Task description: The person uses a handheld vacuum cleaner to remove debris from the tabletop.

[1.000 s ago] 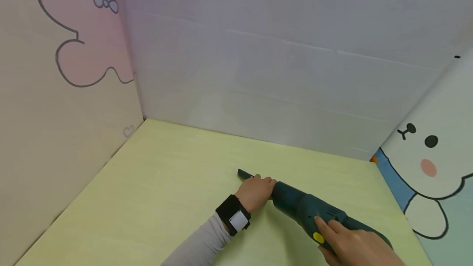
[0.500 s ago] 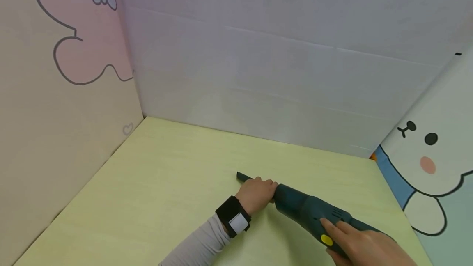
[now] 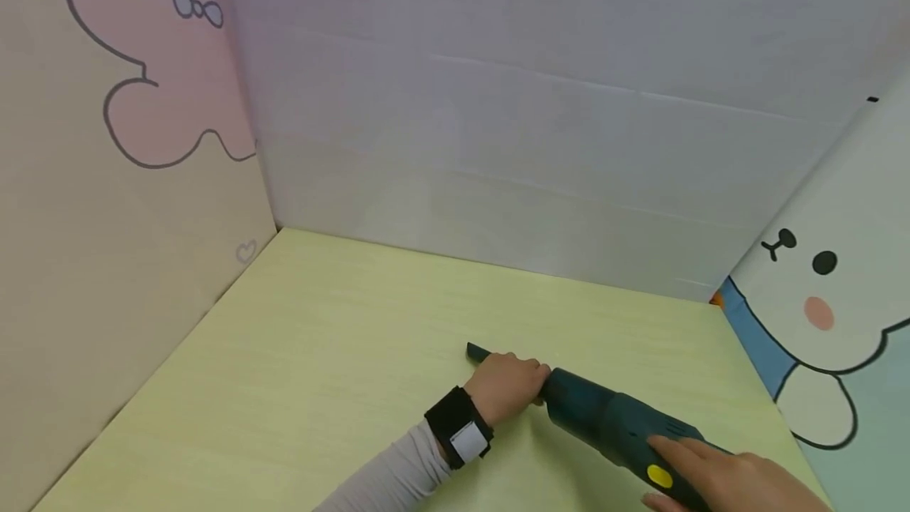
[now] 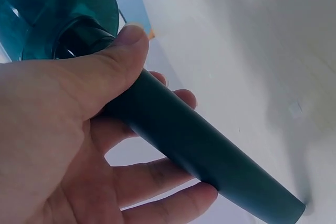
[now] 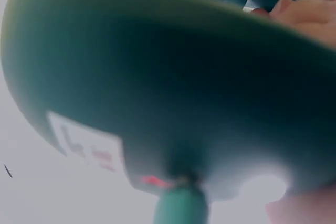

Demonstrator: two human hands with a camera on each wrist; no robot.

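A dark green handheld vacuum cleaner (image 3: 584, 408) slants across the lower right of the head view, with a yellow oval button (image 3: 659, 476) on its body. My left hand (image 3: 506, 387) grips its narrow nozzle (image 4: 202, 142) near the body, thumb on one side and fingers curled beneath. The nozzle's flat tip (image 3: 476, 352) sticks out past that hand. My right hand (image 3: 746, 484) holds the rear of the vacuum, its handle partly hidden under the palm and cut off by the frame. Close up in the right wrist view, the blurred green casing (image 5: 173, 72) shows a white label (image 5: 86, 142).
A pale yellow tabletop (image 3: 341, 338) lies under both hands. White panel (image 3: 498, 141) closes the back; a cream panel (image 3: 142, 259) with a pink cartoon stands left, and a cartoon-printed panel (image 3: 853, 314) stands right. A black band with a white piece (image 3: 460, 429) wraps the left wrist.
Both hands and the vacuum have shifted right and a little down in the head view, towards me. Both hands have stayed on the vacuum throughout. The view itself has moved slightly.
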